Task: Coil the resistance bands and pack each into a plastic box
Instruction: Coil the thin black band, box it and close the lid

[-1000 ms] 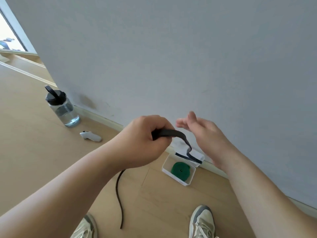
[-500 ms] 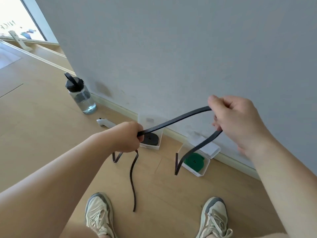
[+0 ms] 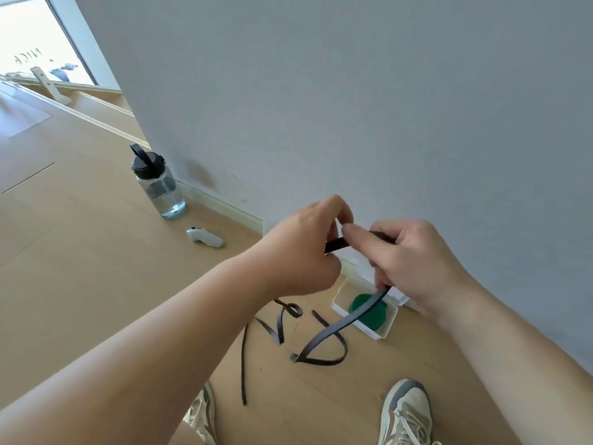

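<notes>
Pinching the black band (image 3: 333, 329) above the box (image 3: 392, 321), left hand (image 3: 305, 248) and right hand (image 3: 414, 261) both grip it; slack trails onto the floor left of the box — a green coil (image 3: 369, 311) lies inside.

Bright, soft daylight from the overexposed window (image 3: 35, 49), slight blur, wide-angle edge distortion.

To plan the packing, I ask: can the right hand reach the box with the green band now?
Likely yes, but not at once. The right hand is over the box, and only the hanging black band crosses it. But its grip is busy with that band.
</notes>
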Demonstrator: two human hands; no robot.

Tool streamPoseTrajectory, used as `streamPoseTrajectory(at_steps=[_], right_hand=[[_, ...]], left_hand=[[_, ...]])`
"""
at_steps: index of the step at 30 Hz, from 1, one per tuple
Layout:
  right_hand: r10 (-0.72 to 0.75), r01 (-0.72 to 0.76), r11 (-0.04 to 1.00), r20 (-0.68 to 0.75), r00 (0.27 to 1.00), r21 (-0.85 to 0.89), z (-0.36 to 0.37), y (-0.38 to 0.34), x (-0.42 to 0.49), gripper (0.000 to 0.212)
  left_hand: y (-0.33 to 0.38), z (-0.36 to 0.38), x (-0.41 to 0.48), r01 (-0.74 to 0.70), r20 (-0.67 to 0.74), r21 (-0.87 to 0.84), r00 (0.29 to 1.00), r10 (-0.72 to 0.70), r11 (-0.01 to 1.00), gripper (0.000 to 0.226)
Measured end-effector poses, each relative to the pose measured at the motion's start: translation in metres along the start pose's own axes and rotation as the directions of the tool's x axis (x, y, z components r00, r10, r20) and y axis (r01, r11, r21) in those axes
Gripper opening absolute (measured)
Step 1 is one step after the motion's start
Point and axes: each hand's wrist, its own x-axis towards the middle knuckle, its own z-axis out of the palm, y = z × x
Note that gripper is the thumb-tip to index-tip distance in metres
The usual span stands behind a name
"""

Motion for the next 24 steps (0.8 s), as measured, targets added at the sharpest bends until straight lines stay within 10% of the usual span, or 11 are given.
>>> streamPoseTrajectory(at_steps=[5,10,14,18,21,24], right_hand=[[0.075,0.002,0.92,-0.181,0.981,0.393,-0.028,0.0,0.01,0.044],[0.124,-0.161,0.944,-0.143,0.982,-0.287,-0.039,0.028,0.013,0.018],[0.044,-0.04,0.997,0.058,0.997,-0.068,-0.012,0.017,0.006,0.055],[0.095,-0.093,0.995,0.053,0.994,-0.031,-0.015,0.002,0.001,0.077],[0.036,-0.012,0.981,-0.121,0.992,0.196,-0.027,0.003,0.003,0.056],[0.116,0.035,0.882,-0.289,0.95,0.47,-0.048,0.008,0.011,0.054]], left_hand=[[-0.049,0.024,0.002,0.21,0.318,0.155,0.915,-0.249,0.965,0.015],[-0.028,-0.002,0.002,0.214,0.121,0.037,0.969,-0.217,0.976,0.027],[0.025,0.008,-0.014,-0.22,-0.062,-0.052,0.974,0.216,0.974,0.015],[0.033,0.002,0.0,-0.22,-0.247,-0.131,0.952,0.183,0.967,0.013],[0.021,0.007,0.01,-0.008,0.046,-0.084,0.999,0.012,0.996,0.028],[-0.013,0.028,0.014,0.177,0.361,0.238,0.897,-0.256,0.955,0.027]])
